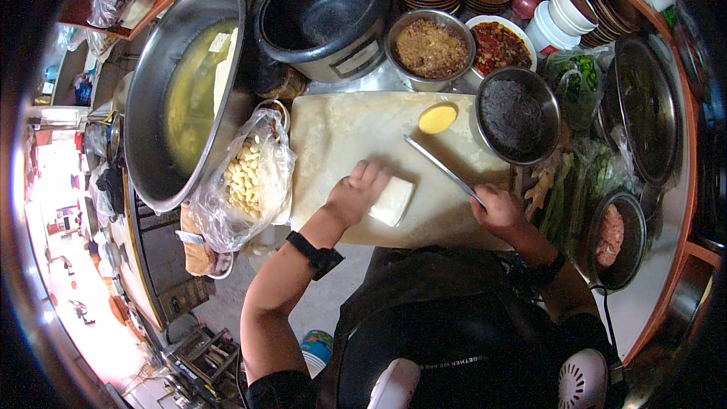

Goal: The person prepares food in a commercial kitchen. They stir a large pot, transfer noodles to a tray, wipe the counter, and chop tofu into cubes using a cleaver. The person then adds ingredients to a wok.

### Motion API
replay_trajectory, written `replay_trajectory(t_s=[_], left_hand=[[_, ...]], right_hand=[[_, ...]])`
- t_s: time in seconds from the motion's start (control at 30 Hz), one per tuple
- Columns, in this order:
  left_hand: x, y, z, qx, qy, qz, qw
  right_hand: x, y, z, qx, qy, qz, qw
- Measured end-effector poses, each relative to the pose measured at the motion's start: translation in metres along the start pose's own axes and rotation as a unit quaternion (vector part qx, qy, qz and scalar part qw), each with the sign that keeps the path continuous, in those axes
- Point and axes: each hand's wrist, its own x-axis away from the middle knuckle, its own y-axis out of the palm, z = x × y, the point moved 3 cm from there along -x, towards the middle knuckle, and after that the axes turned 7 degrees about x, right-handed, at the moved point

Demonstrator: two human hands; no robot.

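Observation:
A white block of tofu [393, 201] lies near the front middle of a worn cutting board [341, 119]. My left hand [361, 186] is at the block's left side, slightly blurred, its fingers near or on the edge; whether it grips the block is unclear. In my right hand [497, 210] is the handle of a knife [440, 168], whose blade points up and left over the board, apart from the tofu. A cut yellow piece [437, 119], perhaps ginger or potato, rests beyond the blade tip. At the left, a large metal basin [136, 108] holds yellowish liquid and more white blocks.
A bag of peeled garlic cloves [244, 176] sits left of the board. Behind it stand a black-lined cooker pot [318, 11], a bowl of brown minced food [430, 48] and a red chili dish [501, 48]. A bowl of dark paste [511, 116] overlaps the right corner; greens and a meat bowl [610, 236] lie farther right.

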Motion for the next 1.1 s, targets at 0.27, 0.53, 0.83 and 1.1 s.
replay_trajectory(t_s=[0.27,0.53,0.83,1.1], left_hand=[[0.042,-0.04,0.002,0.21,-0.06,0.249,0.944],[0.026,0.034,0.026,0.196,-0.175,0.388,0.884],[0.018,0.043,0.026,0.199,-0.201,0.429,0.858],[0.016,0.041,0.025,0.212,-0.198,0.431,0.854]], right_hand=[[-0.008,-0.035,-0.063,-0.052,-0.044,-0.084,0.994],[-0.02,-0.042,-0.12,0.088,-0.141,-0.121,0.979],[-0.036,-0.04,-0.125,0.116,-0.16,-0.149,0.969],[-0.05,-0.021,-0.125,0.103,-0.116,-0.188,0.97]])
